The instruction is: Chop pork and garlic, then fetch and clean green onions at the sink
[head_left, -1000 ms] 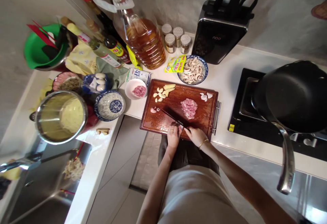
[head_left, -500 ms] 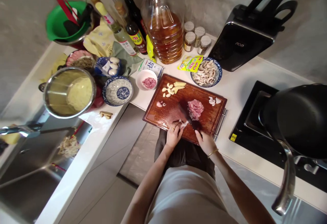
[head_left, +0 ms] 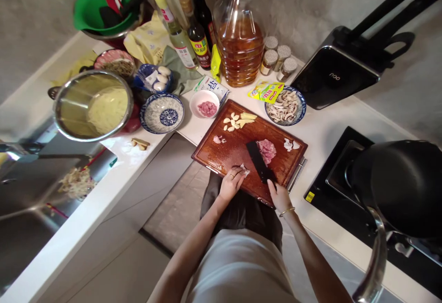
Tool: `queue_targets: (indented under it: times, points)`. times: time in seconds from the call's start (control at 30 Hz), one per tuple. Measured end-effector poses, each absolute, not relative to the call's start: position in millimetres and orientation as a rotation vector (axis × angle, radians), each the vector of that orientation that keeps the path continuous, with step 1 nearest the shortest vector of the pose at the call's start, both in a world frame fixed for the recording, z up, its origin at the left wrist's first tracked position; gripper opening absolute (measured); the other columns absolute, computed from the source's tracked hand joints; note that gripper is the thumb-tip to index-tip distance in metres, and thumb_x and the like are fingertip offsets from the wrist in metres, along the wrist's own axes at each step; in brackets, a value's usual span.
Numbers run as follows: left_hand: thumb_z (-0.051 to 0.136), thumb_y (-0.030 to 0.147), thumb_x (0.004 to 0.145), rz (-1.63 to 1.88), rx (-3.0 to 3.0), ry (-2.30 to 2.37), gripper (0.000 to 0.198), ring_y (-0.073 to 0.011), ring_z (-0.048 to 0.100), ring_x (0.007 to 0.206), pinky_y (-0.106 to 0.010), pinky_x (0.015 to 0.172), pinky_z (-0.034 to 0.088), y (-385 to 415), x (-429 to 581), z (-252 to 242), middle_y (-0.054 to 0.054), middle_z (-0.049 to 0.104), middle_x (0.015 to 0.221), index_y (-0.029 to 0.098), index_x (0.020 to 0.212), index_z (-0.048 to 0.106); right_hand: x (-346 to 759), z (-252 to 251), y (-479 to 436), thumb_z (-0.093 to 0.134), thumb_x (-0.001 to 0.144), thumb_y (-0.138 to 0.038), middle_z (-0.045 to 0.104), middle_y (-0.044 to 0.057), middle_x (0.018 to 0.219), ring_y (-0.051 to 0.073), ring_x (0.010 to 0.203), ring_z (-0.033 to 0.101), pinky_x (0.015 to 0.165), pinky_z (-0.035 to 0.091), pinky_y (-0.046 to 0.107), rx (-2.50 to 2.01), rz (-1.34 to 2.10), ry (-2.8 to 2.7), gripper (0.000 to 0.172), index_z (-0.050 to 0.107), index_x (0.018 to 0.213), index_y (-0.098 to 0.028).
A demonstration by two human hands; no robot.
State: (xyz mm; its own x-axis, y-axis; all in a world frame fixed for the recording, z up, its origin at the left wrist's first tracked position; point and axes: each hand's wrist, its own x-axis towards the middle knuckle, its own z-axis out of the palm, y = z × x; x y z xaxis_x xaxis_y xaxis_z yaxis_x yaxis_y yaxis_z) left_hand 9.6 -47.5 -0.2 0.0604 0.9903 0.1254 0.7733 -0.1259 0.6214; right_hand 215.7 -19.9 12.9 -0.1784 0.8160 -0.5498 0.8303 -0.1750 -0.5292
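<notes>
A dark wooden cutting board [head_left: 228, 148] lies on the white counter. My right hand [head_left: 279, 196] grips the handle of a black cleaver [head_left: 259, 159] whose blade lies beside a small heap of pink minced meat [head_left: 266, 148]. My left hand [head_left: 232, 182] rests at the board's near edge, its fingers pinched on a small pale scrap of meat [head_left: 245, 170]. Garlic cloves and ginger slices [head_left: 236, 120] sit at the board's far edge, with small meat scraps at its left [head_left: 217, 139] and right [head_left: 289, 144].
A small white bowl of meat [head_left: 206, 104], a bowl of sliced mushrooms [head_left: 285, 105], a blue patterned bowl [head_left: 162, 113] and a steel bowl [head_left: 93, 106] ring the board. Oil jug [head_left: 240, 36] and sauce bottles stand behind. A black wok [head_left: 400, 185] sits on the stove, right. Sink [head_left: 41, 192] at left.
The cleaver has swung from lying across the board in front of my hands to beside the minced meat. My hands have moved apart, and my view has shifted left and down.
</notes>
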Motion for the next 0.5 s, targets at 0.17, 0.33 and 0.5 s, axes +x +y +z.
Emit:
queue_targets:
  times: [0.17, 0.33, 0.5]
  points:
    - [0.048, 0.023, 0.085, 0.775, 1.917, 1.814, 0.030, -0.0185, 0.050, 0.107, -0.037, 0.092, 0.044, -51, 9, 1, -0.009, 0.057, 0.110, 0.018, 0.114, 0.051, 209, 33, -25, 0.023, 0.090, -0.046, 0.068, 0.012, 0.085, 0.018, 0.074, 0.062, 0.062, 0.037, 0.023, 1.978, -1.244, 2.078, 0.051, 0.063, 0.095, -0.015]
    - [0.047, 0.022, 0.085, 0.708, 1.952, 1.861, 0.018, -0.0192, 0.053, 0.100, -0.036, 0.087, 0.046, -49, 13, -3, -0.008, 0.060, 0.098, 0.018, 0.100, 0.055, 182, 53, -28, 0.025, 0.090, -0.045, 0.066, 0.011, 0.069, 0.017, 0.059, 0.060, 0.052, 0.031, 0.023, 1.793, -1.025, 2.123, 0.048, 0.062, 0.086, -0.015]
    - [0.046, 0.020, 0.085, 0.671, 1.993, 1.875, 0.013, -0.0201, 0.053, 0.099, -0.036, 0.086, 0.046, -46, 16, -5, -0.008, 0.059, 0.091, 0.017, 0.093, 0.056, 176, 47, -30, 0.023, 0.091, -0.044, 0.065, 0.011, 0.065, 0.015, 0.056, 0.059, 0.049, 0.027, 0.022, 1.724, -0.976, 2.158, 0.049, 0.061, 0.083, -0.015]
